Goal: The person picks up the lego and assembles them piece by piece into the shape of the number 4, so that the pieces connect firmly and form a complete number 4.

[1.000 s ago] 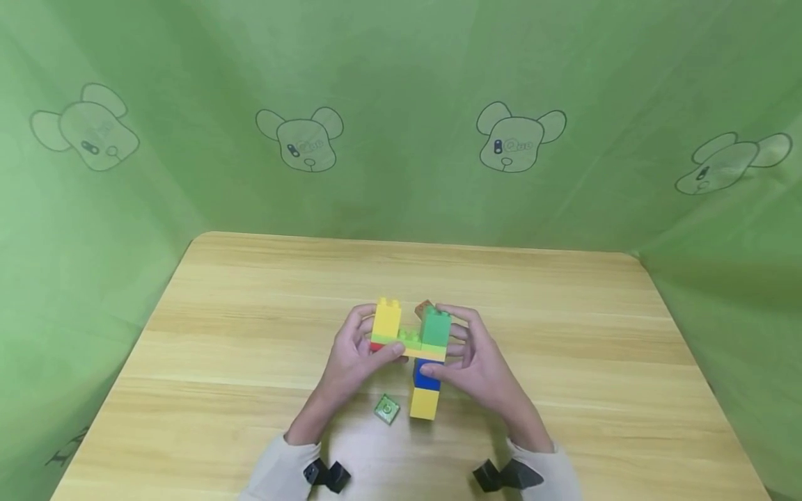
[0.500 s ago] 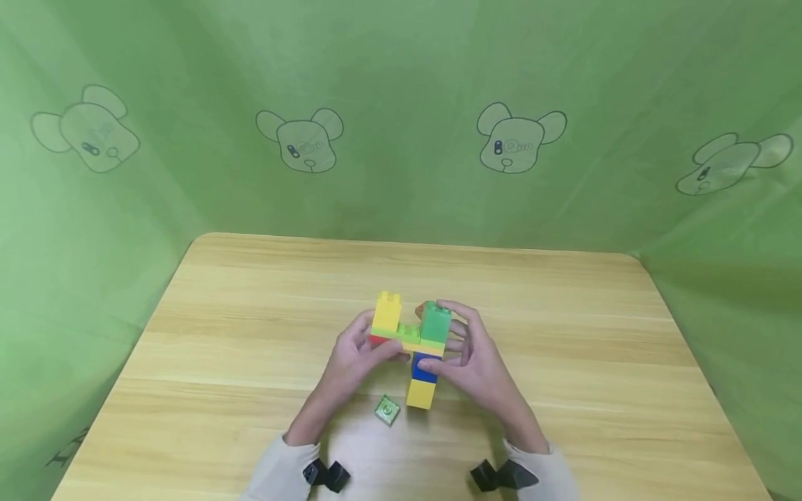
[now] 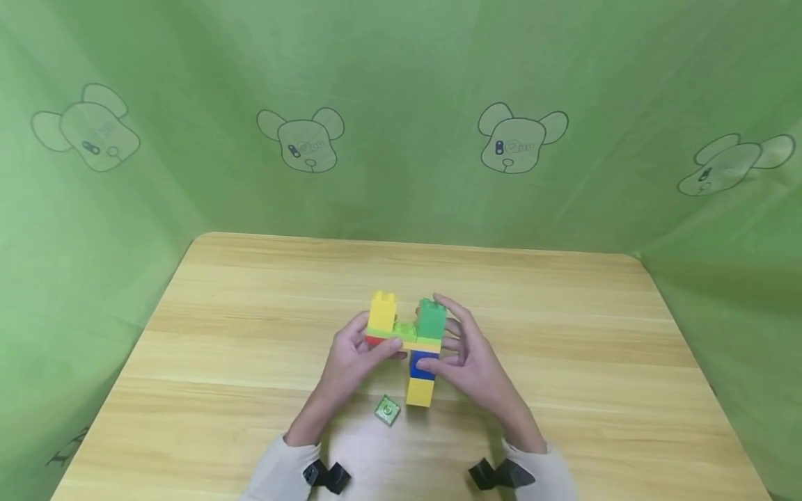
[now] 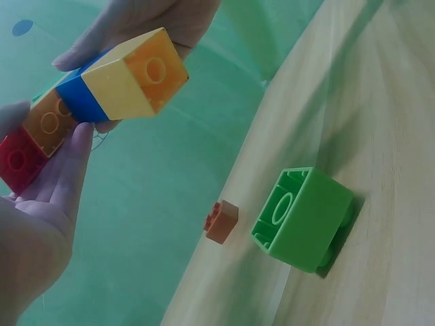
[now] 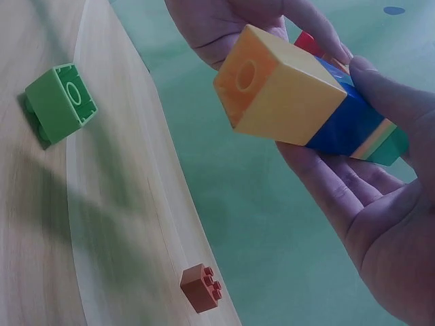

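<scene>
Both hands hold one assembly of toy building bricks above the table. Its upper part has a yellow brick (image 3: 382, 311) on the left, a lime plate (image 3: 405, 330) between, and a dark green brick (image 3: 431, 319) on the right. Below the right end hang a blue brick (image 5: 338, 109) and a yellow brick (image 4: 136, 75), whose hollow underside shows in both wrist views. My left hand (image 3: 354, 356) grips the left end, where a red piece (image 4: 20, 159) shows. My right hand (image 3: 479, 362) has its thumb on the blue brick and its index fingertip near the green brick's top.
On the wooden table (image 3: 250, 299), a loose light green brick (image 3: 387, 410) lies with its hollow side up, nearer the body. A small brown brick (image 5: 201, 288) lies farther off, mostly hidden behind the assembly in the head view. Green cloth (image 3: 401, 195) hangs around the table.
The held assembly has shifted slightly up and left in the head view, the right hand moving with it. Both hands keep their hold, and the loose light green brick stays put.
</scene>
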The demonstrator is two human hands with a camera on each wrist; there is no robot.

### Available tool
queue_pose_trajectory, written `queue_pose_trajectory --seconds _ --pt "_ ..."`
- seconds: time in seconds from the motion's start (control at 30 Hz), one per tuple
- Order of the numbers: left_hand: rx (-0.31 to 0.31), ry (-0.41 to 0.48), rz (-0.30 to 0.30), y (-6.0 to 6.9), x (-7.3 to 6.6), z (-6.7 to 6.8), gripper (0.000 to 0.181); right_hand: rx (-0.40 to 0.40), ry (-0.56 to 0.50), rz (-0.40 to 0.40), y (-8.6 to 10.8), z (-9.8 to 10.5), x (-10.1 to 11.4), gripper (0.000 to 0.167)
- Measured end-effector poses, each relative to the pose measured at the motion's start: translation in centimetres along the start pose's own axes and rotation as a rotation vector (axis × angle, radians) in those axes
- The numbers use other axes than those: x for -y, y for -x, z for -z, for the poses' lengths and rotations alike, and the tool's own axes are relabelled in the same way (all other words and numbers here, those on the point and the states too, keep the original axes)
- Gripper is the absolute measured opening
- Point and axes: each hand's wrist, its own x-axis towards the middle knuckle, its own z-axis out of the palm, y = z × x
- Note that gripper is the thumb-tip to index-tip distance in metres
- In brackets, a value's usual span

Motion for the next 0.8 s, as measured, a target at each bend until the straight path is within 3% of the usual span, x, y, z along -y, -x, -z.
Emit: queue_pose_trajectory --seconds 0.27,0.53,0.8 --pt "-0.031 -0.014 -0.017 0.2 0.0 0.4 0.058 -0.005 0.041 -0.024 -0.3 0.4 -0.3 0.087" --pt "-0.057 -0.015 -0.015 0.3 0.0 0.7 0.055 -0.088 0.155 0.003 -1.0 1.2 -1.6 0.046" --pt "-0.062 -0.010 -0.017 0.4 0.1 0.9 0.055 -0.125 0.196 -0.020 -1.9 1.5 -3.1 0.039"
